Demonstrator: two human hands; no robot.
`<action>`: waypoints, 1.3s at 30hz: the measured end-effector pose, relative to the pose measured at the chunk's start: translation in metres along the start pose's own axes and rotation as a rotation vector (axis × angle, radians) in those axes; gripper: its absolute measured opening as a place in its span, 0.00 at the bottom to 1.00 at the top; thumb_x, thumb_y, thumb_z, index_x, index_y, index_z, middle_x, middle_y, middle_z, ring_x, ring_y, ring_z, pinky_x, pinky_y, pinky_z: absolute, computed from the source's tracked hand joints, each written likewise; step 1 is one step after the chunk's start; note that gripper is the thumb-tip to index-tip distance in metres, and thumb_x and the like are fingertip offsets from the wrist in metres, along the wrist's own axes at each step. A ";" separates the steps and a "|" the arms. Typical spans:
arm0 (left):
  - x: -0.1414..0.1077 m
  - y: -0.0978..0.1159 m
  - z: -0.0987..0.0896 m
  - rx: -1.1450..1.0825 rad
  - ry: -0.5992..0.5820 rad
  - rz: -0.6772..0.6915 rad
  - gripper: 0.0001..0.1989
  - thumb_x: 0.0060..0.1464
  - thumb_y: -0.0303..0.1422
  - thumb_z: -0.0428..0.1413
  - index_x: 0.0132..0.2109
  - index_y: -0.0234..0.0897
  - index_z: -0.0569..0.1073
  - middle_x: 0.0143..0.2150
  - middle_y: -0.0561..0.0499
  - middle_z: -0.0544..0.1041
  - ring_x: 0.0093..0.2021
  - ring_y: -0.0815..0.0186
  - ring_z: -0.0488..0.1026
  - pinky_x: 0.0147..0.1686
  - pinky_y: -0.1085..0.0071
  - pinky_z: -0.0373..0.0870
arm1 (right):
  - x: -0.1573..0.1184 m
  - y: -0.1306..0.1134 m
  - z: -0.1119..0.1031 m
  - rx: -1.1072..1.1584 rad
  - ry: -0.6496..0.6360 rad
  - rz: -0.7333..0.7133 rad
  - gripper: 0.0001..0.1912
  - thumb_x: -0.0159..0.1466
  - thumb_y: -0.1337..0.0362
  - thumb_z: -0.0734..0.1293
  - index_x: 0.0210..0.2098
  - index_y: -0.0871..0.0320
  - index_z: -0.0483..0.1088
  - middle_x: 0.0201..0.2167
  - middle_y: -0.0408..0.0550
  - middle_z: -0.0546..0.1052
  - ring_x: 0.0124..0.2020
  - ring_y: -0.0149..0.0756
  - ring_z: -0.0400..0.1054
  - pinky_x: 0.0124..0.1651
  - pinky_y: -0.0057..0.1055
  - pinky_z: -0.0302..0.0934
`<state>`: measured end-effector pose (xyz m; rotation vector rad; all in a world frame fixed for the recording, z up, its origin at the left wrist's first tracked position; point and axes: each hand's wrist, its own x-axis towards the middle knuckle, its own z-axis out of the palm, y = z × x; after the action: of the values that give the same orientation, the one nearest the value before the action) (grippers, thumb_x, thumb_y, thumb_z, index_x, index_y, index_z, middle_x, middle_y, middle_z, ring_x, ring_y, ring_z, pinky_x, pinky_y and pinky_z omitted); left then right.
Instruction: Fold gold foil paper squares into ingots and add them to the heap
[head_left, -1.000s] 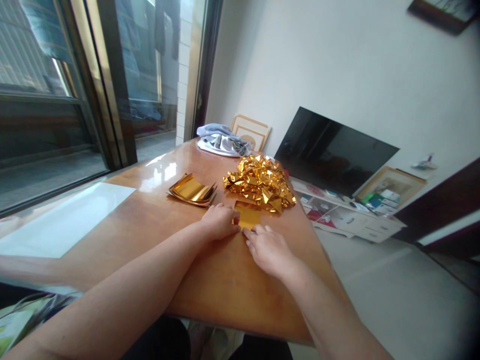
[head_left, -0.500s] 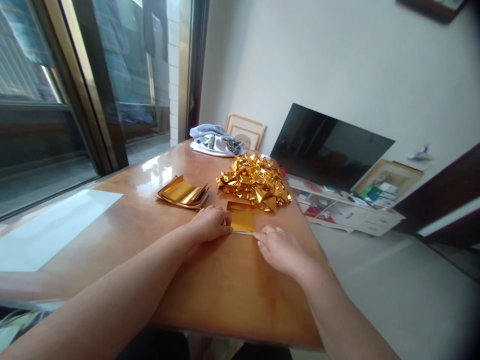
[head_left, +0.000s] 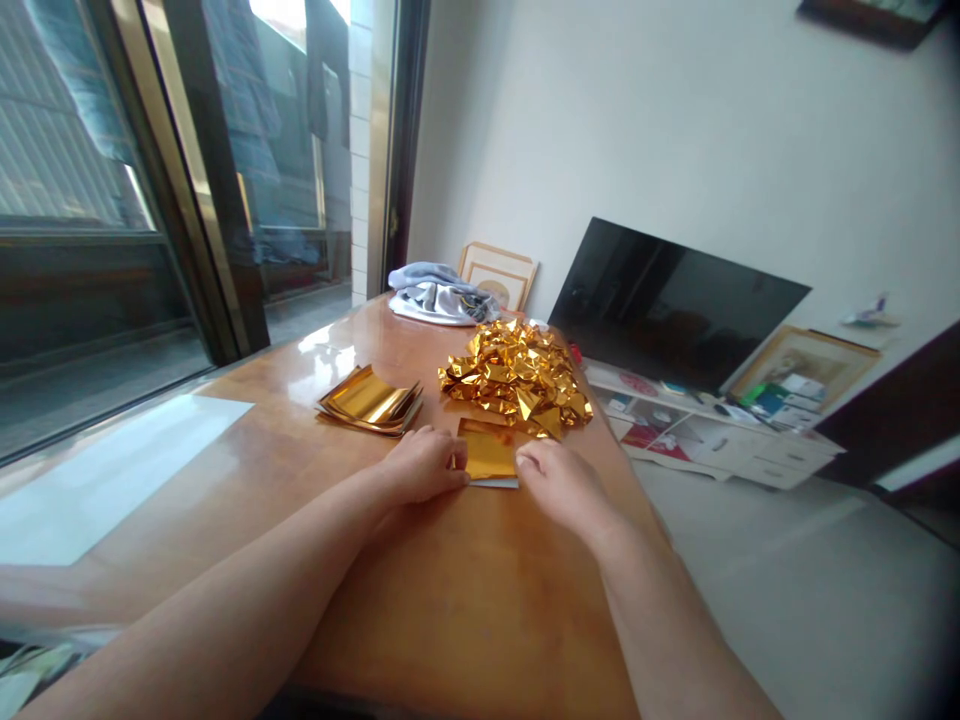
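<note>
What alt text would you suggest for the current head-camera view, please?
A person's left hand and right hand flank a gold foil sheet on a glossy wooden table. Beyond lies a heap of creased gold foil, with a stack of gold sheets to its left; a dark television stands farther back.

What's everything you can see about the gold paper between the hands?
The gold paper is shiny, foil-like and roughly square. It lies on the table, on the near side of the gold pile, a pale strip along its near edge. The left hand touches its near left corner; the right hand is at its right edge, maybe touching.
</note>
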<state>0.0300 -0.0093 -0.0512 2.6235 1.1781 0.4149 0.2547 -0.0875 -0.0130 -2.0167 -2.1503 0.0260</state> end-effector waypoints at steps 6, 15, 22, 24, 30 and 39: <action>-0.001 0.001 0.001 -0.001 0.048 0.027 0.07 0.51 0.39 0.58 0.33 0.43 0.77 0.35 0.50 0.79 0.37 0.59 0.71 0.33 0.68 0.59 | 0.004 0.005 0.030 0.123 0.004 -0.106 0.08 0.65 0.64 0.63 0.35 0.54 0.76 0.36 0.49 0.76 0.41 0.37 0.68 0.42 0.29 0.56; 0.007 0.003 0.003 -0.425 0.227 -0.090 0.07 0.54 0.36 0.56 0.33 0.37 0.73 0.31 0.53 0.75 0.32 0.66 0.69 0.30 0.72 0.61 | 0.006 0.017 0.039 0.585 -0.033 -0.033 0.05 0.58 0.64 0.66 0.27 0.56 0.68 0.26 0.41 0.72 0.29 0.32 0.64 0.32 0.27 0.54; 0.001 0.011 0.002 -1.032 0.280 -0.330 0.21 0.53 0.51 0.59 0.37 0.37 0.68 0.29 0.56 0.69 0.27 0.70 0.66 0.28 0.73 0.62 | -0.001 0.004 0.023 0.996 0.042 0.117 0.08 0.59 0.59 0.68 0.31 0.57 0.69 0.27 0.39 0.70 0.29 0.32 0.61 0.34 0.28 0.55; 0.000 0.015 0.003 -1.157 0.176 -0.262 0.21 0.52 0.50 0.62 0.36 0.36 0.68 0.29 0.55 0.70 0.27 0.70 0.66 0.29 0.73 0.63 | -0.001 0.001 0.025 1.059 0.053 0.112 0.08 0.59 0.59 0.68 0.31 0.57 0.68 0.27 0.38 0.69 0.30 0.31 0.60 0.35 0.28 0.55; 0.004 0.022 0.009 -1.391 0.068 -0.124 0.15 0.51 0.40 0.64 0.38 0.34 0.72 0.31 0.53 0.73 0.28 0.73 0.66 0.31 0.74 0.62 | -0.002 -0.008 0.033 1.138 -0.017 0.067 0.09 0.60 0.58 0.69 0.32 0.57 0.69 0.28 0.38 0.69 0.30 0.30 0.59 0.36 0.29 0.55; 0.006 0.022 0.010 -1.229 0.211 -0.067 0.12 0.52 0.36 0.61 0.40 0.34 0.73 0.36 0.48 0.77 0.34 0.65 0.73 0.37 0.70 0.67 | -0.006 -0.008 0.026 1.324 -0.067 0.197 0.19 0.62 0.54 0.69 0.51 0.54 0.72 0.44 0.48 0.78 0.40 0.37 0.70 0.34 0.29 0.60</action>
<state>0.0524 -0.0195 -0.0521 1.4830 0.6667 1.0100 0.2430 -0.0909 -0.0381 -1.3244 -1.2364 1.1811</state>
